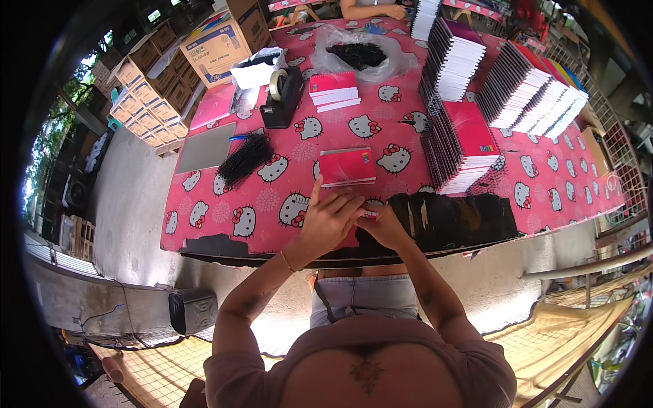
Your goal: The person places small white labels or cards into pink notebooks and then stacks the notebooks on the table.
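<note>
Near edge first. A small red-and-white piece (371,214) is gripped by the right hand (387,228); mostly hidden, exact kind can't be told. The left hand (328,221) is laid over it, fingers bent, index extended; whether anything is pinched there can't be told. Main risk: piece is held close to the table (269,228) lip, so it could be dropped to the floor (126,211) if the grip is loosened. The black patch (452,221) by the right hand looks ragged; paper could be snagged on it.

Just beyond: pink notebooks (347,165) are stacked flat near the left index; could be knocked skew by a forward swing. Right: spiral-bound stack (471,129) is piled high; could be toppled by an elbow or wide reach. Left: black coil bundle (245,160) is heaped loose; likely tangled if dragged.

Farther: plastic bag (403,64) is left open, dark contents could be spilled if pulled.
</note>
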Action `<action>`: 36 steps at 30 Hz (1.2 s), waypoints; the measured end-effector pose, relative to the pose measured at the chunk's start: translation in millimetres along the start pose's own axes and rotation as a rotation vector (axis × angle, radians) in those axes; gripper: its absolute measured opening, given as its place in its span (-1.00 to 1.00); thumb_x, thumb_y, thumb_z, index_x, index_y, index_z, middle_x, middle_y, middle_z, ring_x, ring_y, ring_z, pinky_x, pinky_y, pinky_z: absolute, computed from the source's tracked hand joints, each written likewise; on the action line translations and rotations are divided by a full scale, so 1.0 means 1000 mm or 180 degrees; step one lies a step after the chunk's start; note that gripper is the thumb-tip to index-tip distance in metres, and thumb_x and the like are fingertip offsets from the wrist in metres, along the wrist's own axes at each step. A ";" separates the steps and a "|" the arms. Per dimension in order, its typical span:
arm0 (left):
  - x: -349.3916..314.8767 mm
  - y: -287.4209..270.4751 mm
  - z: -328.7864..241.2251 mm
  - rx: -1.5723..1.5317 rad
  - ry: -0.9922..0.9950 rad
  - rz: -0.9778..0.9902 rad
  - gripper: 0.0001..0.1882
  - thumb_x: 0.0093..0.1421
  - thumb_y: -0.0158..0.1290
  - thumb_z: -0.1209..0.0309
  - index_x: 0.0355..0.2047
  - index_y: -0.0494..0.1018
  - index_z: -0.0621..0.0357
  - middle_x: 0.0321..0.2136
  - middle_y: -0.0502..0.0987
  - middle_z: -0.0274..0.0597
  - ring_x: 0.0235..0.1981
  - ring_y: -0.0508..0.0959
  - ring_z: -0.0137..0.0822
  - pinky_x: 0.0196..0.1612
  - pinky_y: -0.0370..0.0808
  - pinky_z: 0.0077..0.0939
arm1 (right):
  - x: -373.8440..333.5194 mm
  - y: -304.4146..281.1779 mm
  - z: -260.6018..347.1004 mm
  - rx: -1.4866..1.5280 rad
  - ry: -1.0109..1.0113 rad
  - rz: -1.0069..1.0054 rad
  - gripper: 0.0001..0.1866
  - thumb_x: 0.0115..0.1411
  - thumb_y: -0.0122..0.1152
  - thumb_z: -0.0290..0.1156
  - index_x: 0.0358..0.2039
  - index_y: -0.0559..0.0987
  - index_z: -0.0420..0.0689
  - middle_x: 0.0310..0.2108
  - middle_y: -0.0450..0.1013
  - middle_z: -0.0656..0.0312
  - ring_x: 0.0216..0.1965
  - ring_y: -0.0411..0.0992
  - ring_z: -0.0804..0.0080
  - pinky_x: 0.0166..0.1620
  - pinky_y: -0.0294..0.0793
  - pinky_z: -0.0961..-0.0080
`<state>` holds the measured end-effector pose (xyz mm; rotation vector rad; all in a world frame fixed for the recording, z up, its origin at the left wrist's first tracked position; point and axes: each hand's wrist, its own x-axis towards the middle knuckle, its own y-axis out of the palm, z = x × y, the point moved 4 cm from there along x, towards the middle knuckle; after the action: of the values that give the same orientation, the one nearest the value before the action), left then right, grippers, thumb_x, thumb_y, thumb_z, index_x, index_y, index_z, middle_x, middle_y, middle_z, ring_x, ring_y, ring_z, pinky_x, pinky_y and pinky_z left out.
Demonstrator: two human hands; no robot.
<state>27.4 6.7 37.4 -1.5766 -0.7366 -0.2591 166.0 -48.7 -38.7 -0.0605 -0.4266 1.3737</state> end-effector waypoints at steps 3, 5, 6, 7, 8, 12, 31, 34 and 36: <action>-0.003 0.007 0.001 -0.0337 -0.0024 0.0102 -0.75 0.21 0.20 0.34 -0.11 0.53 0.07 -0.17 0.59 -0.25 -0.08 0.59 -0.28 0.35 0.10 0.09 | -0.001 -0.001 -0.001 0.0004 0.0001 0.0077 -0.74 0.12 0.37 -0.45 -0.17 0.61 -0.23 -0.36 0.57 0.02 -0.33 0.58 0.18 -0.25 0.50 0.37; -0.002 0.005 0.001 -0.0399 -0.0209 0.0070 -0.77 0.17 0.23 0.38 -0.16 0.53 0.07 -0.21 0.58 -0.24 -0.15 0.59 -0.23 0.26 0.29 -0.02 | 0.000 -0.002 0.000 -0.0007 0.0020 0.0072 -0.73 0.12 0.37 -0.45 -0.16 0.61 -0.23 -0.37 0.57 0.01 -0.33 0.58 0.18 -0.24 0.50 0.36; -0.003 0.005 0.000 -0.0479 -0.0202 0.0030 -0.77 0.17 0.23 0.38 -0.16 0.53 0.08 -0.22 0.58 -0.23 -0.18 0.58 -0.21 0.17 0.34 -0.07 | 0.001 -0.001 0.003 -0.0031 0.0051 0.0062 -0.73 0.12 0.38 -0.45 -0.16 0.61 -0.23 -0.37 0.57 0.01 -0.33 0.58 0.18 -0.23 0.51 0.35; -0.003 0.005 0.000 -0.0556 -0.0197 -0.0010 -0.76 0.16 0.23 0.37 -0.16 0.53 0.09 -0.23 0.58 -0.23 -0.21 0.57 -0.18 0.08 0.40 -0.11 | 0.001 -0.001 0.007 -0.0054 0.0081 0.0055 -0.72 0.12 0.38 -0.45 -0.15 0.61 -0.23 -0.38 0.57 0.01 -0.33 0.58 0.19 -0.23 0.51 0.35; -0.002 0.004 -0.001 -0.0625 -0.0189 -0.0055 -0.75 0.16 0.23 0.37 -0.16 0.52 0.10 -0.25 0.57 -0.22 -0.23 0.56 -0.16 0.00 0.45 -0.15 | 0.001 -0.003 0.010 -0.0140 0.0071 0.0044 -0.71 0.12 0.38 -0.45 -0.14 0.62 -0.23 -0.36 0.57 0.02 -0.32 0.59 0.20 -0.22 0.52 0.36; 0.004 -0.007 -0.009 -0.0566 -0.0214 -0.0072 -0.73 0.14 0.24 0.38 -0.14 0.54 0.11 -0.25 0.57 -0.21 -0.27 0.55 -0.15 -0.18 0.45 -0.21 | -0.007 -0.019 0.018 -0.0159 -0.0017 -0.0192 -0.69 0.13 0.38 -0.48 -0.09 0.62 -0.22 -0.27 0.58 0.08 -0.27 0.59 0.29 -0.19 0.55 0.43; -0.007 -0.001 -0.011 -0.0241 -0.0366 -0.0059 -0.73 0.11 0.26 0.32 -0.16 0.58 0.05 -0.38 0.57 -0.32 -0.32 0.55 -0.22 -0.20 0.40 -0.27 | -0.015 -0.046 0.037 0.0205 0.0117 -0.0082 -0.81 0.21 0.30 -0.54 -0.14 0.65 -0.23 -0.37 0.61 0.17 -0.29 0.61 0.50 -0.19 0.60 0.57; -0.007 -0.002 -0.012 -0.0345 -0.0336 -0.0033 -0.72 0.11 0.27 0.31 -0.17 0.59 0.04 -0.37 0.58 -0.32 -0.30 0.57 -0.22 -0.20 0.42 -0.28 | -0.013 -0.049 0.031 0.0220 0.0065 0.0060 -0.85 0.20 0.30 -0.53 -0.20 0.63 -0.23 -0.38 0.61 0.19 -0.32 0.61 0.52 -0.23 0.59 0.57; -0.004 -0.003 -0.013 -0.0427 -0.0359 0.0021 -0.72 0.10 0.27 0.32 -0.17 0.59 0.05 -0.36 0.58 -0.32 -0.28 0.57 -0.22 -0.21 0.43 -0.30 | -0.012 -0.049 0.029 0.0228 -0.0035 0.0098 -0.86 0.17 0.32 -0.53 -0.25 0.59 -0.22 -0.40 0.60 0.20 -0.34 0.60 0.53 -0.27 0.58 0.57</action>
<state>25.9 -6.6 39.7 -1.7316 -0.8150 -0.2198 200.5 -75.8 -1.0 -0.0006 -0.3866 1.4191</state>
